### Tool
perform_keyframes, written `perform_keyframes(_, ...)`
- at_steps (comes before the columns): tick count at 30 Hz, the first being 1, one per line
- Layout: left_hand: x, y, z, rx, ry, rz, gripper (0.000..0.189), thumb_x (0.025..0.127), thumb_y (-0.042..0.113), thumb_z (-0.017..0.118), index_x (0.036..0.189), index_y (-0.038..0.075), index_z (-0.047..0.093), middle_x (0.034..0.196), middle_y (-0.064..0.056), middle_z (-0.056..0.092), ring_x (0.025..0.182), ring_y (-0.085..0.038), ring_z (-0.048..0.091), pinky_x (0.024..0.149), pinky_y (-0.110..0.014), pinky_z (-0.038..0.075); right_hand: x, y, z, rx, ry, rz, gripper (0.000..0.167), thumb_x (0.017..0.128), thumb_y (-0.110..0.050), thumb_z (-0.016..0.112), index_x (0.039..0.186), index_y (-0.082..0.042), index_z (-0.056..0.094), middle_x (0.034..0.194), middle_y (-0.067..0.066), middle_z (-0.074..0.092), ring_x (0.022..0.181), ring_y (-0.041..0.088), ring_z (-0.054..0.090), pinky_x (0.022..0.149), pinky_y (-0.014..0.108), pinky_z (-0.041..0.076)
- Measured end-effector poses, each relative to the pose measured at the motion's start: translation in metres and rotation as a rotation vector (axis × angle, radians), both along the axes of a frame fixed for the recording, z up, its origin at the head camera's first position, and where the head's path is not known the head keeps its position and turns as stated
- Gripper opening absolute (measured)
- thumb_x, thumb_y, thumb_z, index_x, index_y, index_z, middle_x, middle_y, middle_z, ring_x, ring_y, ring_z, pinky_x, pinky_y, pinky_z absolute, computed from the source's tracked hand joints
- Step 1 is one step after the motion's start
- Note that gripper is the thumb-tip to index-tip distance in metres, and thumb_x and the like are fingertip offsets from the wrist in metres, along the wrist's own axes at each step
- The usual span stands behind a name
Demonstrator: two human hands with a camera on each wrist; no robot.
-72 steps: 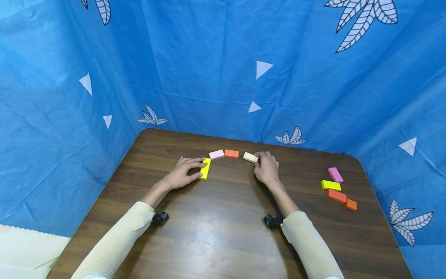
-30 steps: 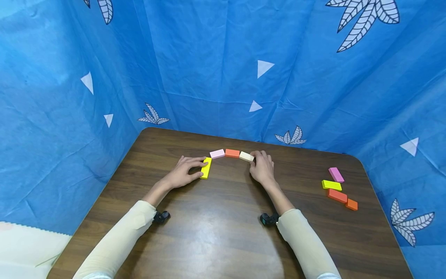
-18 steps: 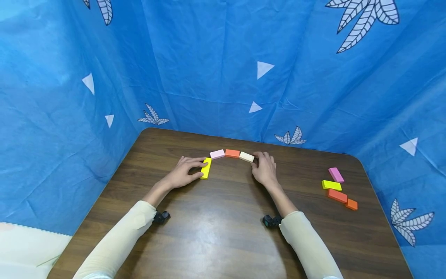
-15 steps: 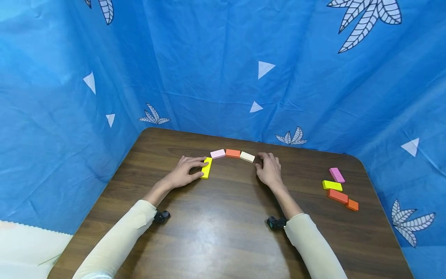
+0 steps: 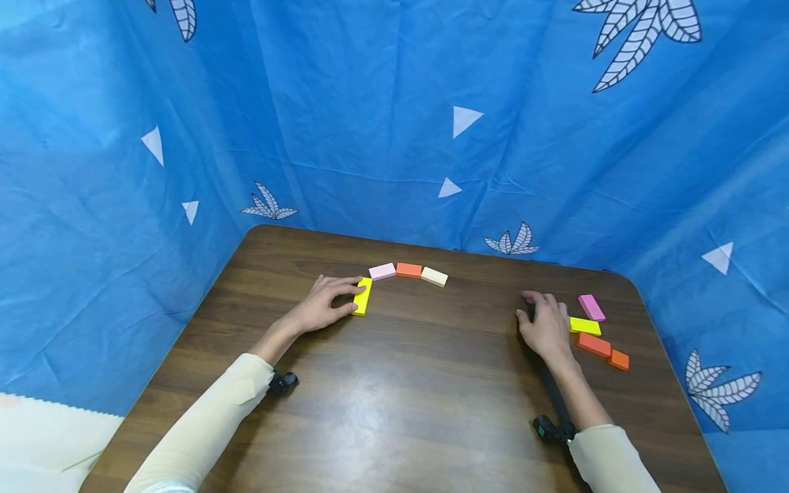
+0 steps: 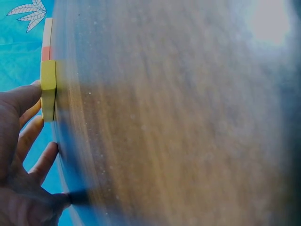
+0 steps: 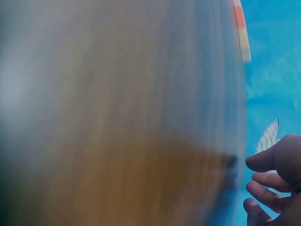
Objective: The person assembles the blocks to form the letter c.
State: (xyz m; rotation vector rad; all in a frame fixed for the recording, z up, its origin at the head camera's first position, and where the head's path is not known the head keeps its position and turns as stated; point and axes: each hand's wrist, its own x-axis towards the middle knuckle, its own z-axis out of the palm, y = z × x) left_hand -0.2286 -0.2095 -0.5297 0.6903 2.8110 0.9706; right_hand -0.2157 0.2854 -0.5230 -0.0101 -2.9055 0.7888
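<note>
My left hand (image 5: 317, 306) holds a yellow wooden block (image 5: 364, 296), with thumb and fingertips against it. In the left wrist view the same yellow block (image 6: 48, 89) stands at the fingertips. From its far end runs a curved row: a pale pink block (image 5: 382, 272), an orange-red block (image 5: 409, 270) and a cream block (image 5: 434, 276). My right hand (image 5: 545, 325) holds nothing, its fingers loosely bent over the table at the right. It is beside a second yellow block (image 5: 585, 326), whose left end it partly hides. In the right wrist view the right hand (image 7: 277, 183) is near the edge.
Around the right hand lie a brighter pink block (image 5: 592, 307), a long red-orange block (image 5: 594, 344) and a short orange block (image 5: 619, 360). The brown wooden table (image 5: 382, 411) has rounded far corners. A blue patterned curtain (image 5: 370, 123) stands behind it and at both sides.
The right hand slid the cream block left against the orange-red block, let go of it and moved right toward the loose blocks. The left hand has stayed at the yellow block.
</note>
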Motion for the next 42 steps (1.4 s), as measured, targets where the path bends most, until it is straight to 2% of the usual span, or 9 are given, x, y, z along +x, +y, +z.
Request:
perform_keyframes(4,0.0,0.0,0.0,-0.007,0.009,0.004,0.046,0.105,0.027,0.071,0.15,0.02,0.066,0.169,-0.006,0.051,0.155,-0.041,0.044,0.132,-0.076,0.007,0.011,0.028,0.006,0.006,-0.006,-0.041,0.048,0.103,-0.016,0.068,0.145,0.006,0.059,0.14,0.034,0.058,0.122,0.052,0.044,0.101,0.068,0.036)
perform_keyframes(10,0.0,0.001,-0.001,-0.019,0.009,-0.002,0.047,0.106,0.028,0.071,0.151,0.02,0.065,0.169,-0.006,0.051,0.155,-0.04,0.045,0.131,-0.076,0.009,0.026,0.067,0.012,0.007,-0.032,-0.077,0.05,0.104,-0.024,0.069,0.143,0.006,0.06,0.146,0.041,0.05,0.125,0.062,0.037,0.097,0.076,0.028)
perform_keyframes(16,0.0,0.001,0.001,-0.014,0.003,0.0,0.046,0.106,0.029,0.071,0.151,0.021,0.065,0.168,-0.005,0.051,0.154,-0.04,0.045,0.132,-0.075,0.008,0.037,0.087,0.011,0.051,-0.099,-0.119,0.056,0.1,-0.025,0.073,0.144,0.006,0.056,0.145,0.045,0.042,0.123,0.062,0.033,0.095,0.076,0.027)
perform_keyframes(25,0.0,0.001,0.001,-0.011,0.007,-0.005,0.046,0.105,0.028,0.072,0.15,0.02,0.066,0.168,-0.005,0.051,0.155,-0.04,0.045,0.132,-0.076,0.008,0.039,0.101,0.01,0.079,-0.148,-0.157,0.068,0.1,-0.027,0.069,0.152,0.01,0.047,0.149,0.048,0.035,0.123,0.066,0.031,0.096,0.076,0.025)
perform_keyframes(36,-0.001,0.0,0.001,-0.013,0.003,-0.002,0.046,0.105,0.028,0.072,0.15,0.02,0.066,0.168,-0.005,0.052,0.155,-0.041,0.045,0.132,-0.075,0.008,0.04,0.101,0.006,0.07,-0.123,-0.161,0.048,0.098,-0.014,0.072,0.139,0.009,0.059,0.139,0.044,0.045,0.116,0.062,0.038,0.093,0.073,0.03)
perform_keyframes(42,0.0,0.002,0.003,-0.014,0.0,0.0,0.046,0.105,0.028,0.072,0.15,0.02,0.066,0.168,-0.005,0.052,0.154,-0.04,0.045,0.132,-0.075,0.009,0.038,0.098,0.007,0.072,-0.115,-0.161,0.046,0.098,-0.012,0.072,0.138,0.009,0.06,0.138,0.043,0.047,0.114,0.06,0.039,0.093,0.072,0.031)
